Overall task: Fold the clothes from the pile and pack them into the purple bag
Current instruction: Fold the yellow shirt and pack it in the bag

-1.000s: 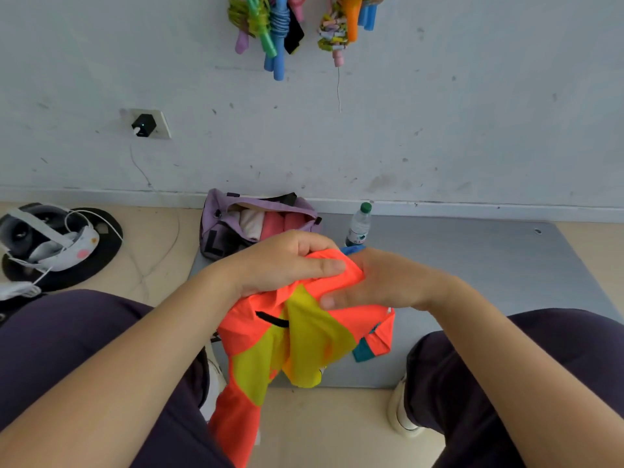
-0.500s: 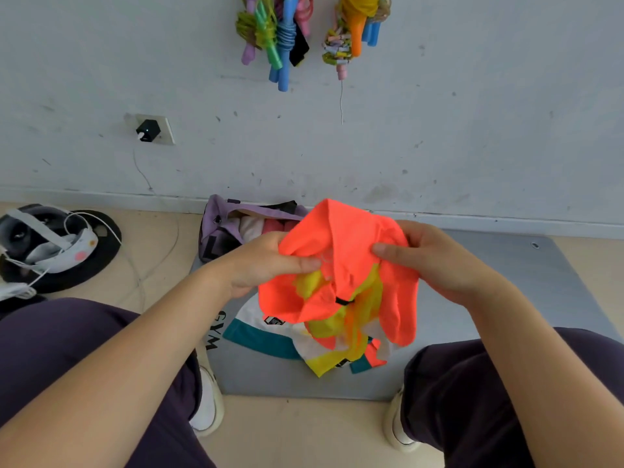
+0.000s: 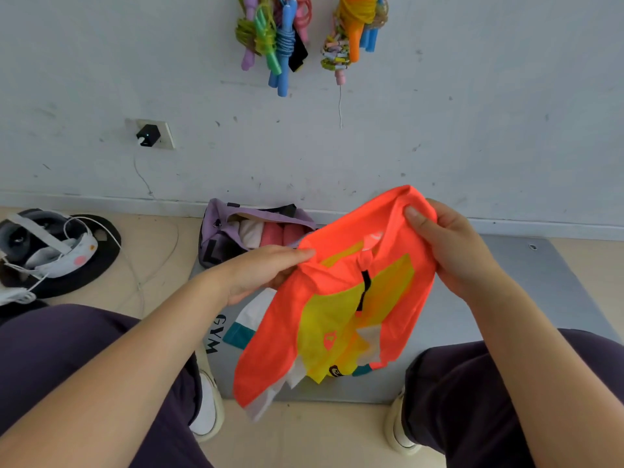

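I hold an orange and yellow garment (image 3: pixel 341 298) up in the air above the grey mat (image 3: pixel 540 292). My left hand (image 3: pixel 260 271) grips its left edge and my right hand (image 3: pixel 449 244) pinches its upper right corner. The cloth hangs down between them, partly spread. The purple bag (image 3: pixel 216 231) stands open by the wall behind my left hand, with folded white and pink clothes (image 3: pixel 266 234) inside. Another white and teal garment (image 3: pixel 250 319) lies on the mat under the held one, mostly hidden.
A wall rises just behind the bag, with skipping ropes (image 3: pixel 277 35) hanging on it and a socket with a charger (image 3: pixel 150 135). A headset with cables (image 3: pixel 50 244) lies on a dark round pad at the left. My knees and shoes frame the mat.
My hands have moved apart and spread the orange garment from a bunched lump into a hanging sheet. My right hand has risen to the right. The water bottle is now hidden.
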Motion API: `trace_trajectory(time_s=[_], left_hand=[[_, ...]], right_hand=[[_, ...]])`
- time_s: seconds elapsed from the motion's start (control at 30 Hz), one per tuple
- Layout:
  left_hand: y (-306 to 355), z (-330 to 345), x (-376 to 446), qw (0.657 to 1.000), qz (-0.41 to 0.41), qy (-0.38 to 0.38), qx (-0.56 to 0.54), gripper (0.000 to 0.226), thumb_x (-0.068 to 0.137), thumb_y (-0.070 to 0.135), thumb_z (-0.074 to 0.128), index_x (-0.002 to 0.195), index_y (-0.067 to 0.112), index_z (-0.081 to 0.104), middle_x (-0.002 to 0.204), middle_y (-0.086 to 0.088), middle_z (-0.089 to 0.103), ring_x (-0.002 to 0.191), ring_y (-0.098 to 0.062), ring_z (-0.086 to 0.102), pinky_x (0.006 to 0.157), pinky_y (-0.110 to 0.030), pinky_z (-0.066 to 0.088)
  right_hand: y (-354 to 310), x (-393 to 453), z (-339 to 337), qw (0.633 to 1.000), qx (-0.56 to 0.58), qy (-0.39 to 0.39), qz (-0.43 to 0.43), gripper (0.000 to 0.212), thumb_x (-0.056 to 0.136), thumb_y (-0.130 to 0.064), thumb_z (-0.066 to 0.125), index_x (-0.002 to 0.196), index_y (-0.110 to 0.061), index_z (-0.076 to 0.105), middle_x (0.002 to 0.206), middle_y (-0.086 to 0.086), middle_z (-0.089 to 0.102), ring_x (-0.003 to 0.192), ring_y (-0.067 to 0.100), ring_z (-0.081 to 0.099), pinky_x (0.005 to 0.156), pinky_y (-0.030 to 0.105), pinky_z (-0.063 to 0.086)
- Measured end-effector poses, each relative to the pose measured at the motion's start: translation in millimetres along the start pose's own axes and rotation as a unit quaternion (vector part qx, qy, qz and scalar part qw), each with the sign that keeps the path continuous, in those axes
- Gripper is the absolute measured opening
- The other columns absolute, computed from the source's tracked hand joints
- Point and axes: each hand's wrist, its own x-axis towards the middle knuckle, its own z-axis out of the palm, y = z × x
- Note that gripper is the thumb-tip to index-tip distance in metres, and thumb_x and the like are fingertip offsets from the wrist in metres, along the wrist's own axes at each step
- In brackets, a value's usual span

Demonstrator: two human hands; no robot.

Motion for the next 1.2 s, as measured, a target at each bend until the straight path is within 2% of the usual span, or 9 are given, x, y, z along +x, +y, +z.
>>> trace_trajectory(time_s=[0.1, 0.23, 0.43, 0.7, 0.83, 0.9, 1.0, 1.1, 1.2], left_hand=[[1, 5, -2, 0.993, 0.077, 0.049, -0.078, 0.029, 0.092, 0.056, 0.052, 0.110, 0.042, 0.068, 0.106, 0.021, 0.073, 0.099, 0.006, 0.066, 0.079, -0.012, 0.052], [-1, -7, -4, 0.988, 0.139, 0.038, -0.047, 0.058, 0.067, 0.060, 0.080, 0.117, 0.032, 0.066, 0.121, 0.001, 0.070, 0.114, -0.016, 0.065, 0.091, -0.028, 0.053], [2, -13, -5, 0.963, 0.198, 0.174, -0.058, 0.010, 0.076, 0.041, 0.077, 0.082, 0.032, 0.076, 0.081, 0.010, 0.074, 0.074, -0.003, 0.067, 0.067, -0.015, 0.050], [7, -16, -8, 0.930, 0.244, 0.273, 0.036, 0.026, 0.090, 0.040, 0.064, 0.081, 0.016, 0.063, 0.072, -0.006, 0.054, 0.068, -0.017, 0.047, 0.067, -0.034, 0.035], [21, -22, -18, 0.910, 0.248, 0.318, 0.101, 0.025, 0.093, 0.038, 0.063, 0.076, 0.020, 0.060, 0.063, 0.004, 0.057, 0.059, -0.010, 0.050, 0.072, -0.034, 0.037], [34, -27, -28, 0.905, 0.250, 0.317, 0.133, 0.032, 0.087, 0.046, 0.065, 0.069, 0.019, 0.060, 0.059, 0.006, 0.053, 0.055, -0.007, 0.046, 0.061, -0.028, 0.036], [62, -35, -47, 0.908, 0.232, 0.302, 0.174, 0.047, 0.077, 0.056, 0.067, 0.063, 0.011, 0.061, 0.053, 0.007, 0.046, 0.051, -0.006, 0.039, 0.048, -0.019, 0.029], [97, -44, -77, 0.925, 0.235, 0.247, 0.167, 0.049, 0.072, 0.059, 0.075, 0.069, 0.011, 0.068, 0.060, 0.001, 0.054, 0.055, -0.004, 0.046, 0.049, -0.015, 0.034], [132, -50, -109, 0.939, 0.281, 0.188, 0.067, 0.022, 0.069, 0.044, 0.079, 0.080, 0.025, 0.077, 0.077, 0.004, 0.072, 0.068, -0.003, 0.062, 0.063, -0.016, 0.050]], right_hand=[[4, 2, -5, 0.999, -0.043, 0.032, 0.010, 0.032, 0.093, -0.029, 0.063, 0.101, 0.002, 0.061, 0.091, 0.016, 0.062, 0.082, 0.025, 0.056, 0.077, 0.043, 0.045], [4, 3, -7, 0.997, -0.063, 0.040, 0.038, 0.030, 0.091, -0.035, 0.065, 0.093, -0.005, 0.067, 0.088, 0.017, 0.068, 0.078, 0.026, 0.062, 0.077, 0.045, 0.049], [5, 4, -5, 0.989, -0.131, 0.054, 0.029, 0.027, 0.092, -0.043, 0.062, 0.073, -0.023, 0.064, 0.069, 0.002, 0.059, 0.066, 0.018, 0.051, 0.063, 0.035, 0.039], [5, 4, 7, 0.987, -0.152, 0.043, -0.039, 0.034, 0.101, -0.031, 0.050, 0.068, -0.022, 0.049, 0.059, -0.013, 0.039, 0.059, 0.008, 0.034, 0.058, 0.028, 0.027], [-13, -2, 12, 0.979, -0.201, -0.016, -0.010, 0.051, 0.093, -0.050, 0.055, 0.082, 0.000, 0.053, 0.069, 0.008, 0.047, 0.066, 0.017, 0.044, 0.063, 0.033, 0.034], [-38, -8, 5, 0.956, -0.262, -0.128, 0.034, 0.065, 0.075, -0.067, 0.061, 0.088, -0.004, 0.064, 0.075, 0.014, 0.065, 0.068, 0.018, 0.059, 0.064, 0.035, 0.045], [-76, -15, -4, 0.907, -0.363, -0.208, 0.048, 0.057, 0.065, -0.065, 0.077, 0.089, -0.013, 0.072, 0.081, 0.004, 0.073, 0.070, 0.013, 0.067, 0.064, 0.031, 0.051], [-112, -19, -11, 0.939, -0.298, -0.173, -0.009, 0.046, 0.068, -0.054, 0.073, 0.088, -0.012, 0.073, 0.082, 0.005, 0.073, 0.073, 0.012, 0.065, 0.068, 0.031, 0.050], [-146, -25, -13, 0.980, -0.145, -0.128, -0.052, 0.055, 0.076, -0.049, 0.066, 0.104, -0.002, 0.068, 0.102, 0.018, 0.071, 0.089, 0.025, 0.062, 0.085, 0.045, 0.048]])
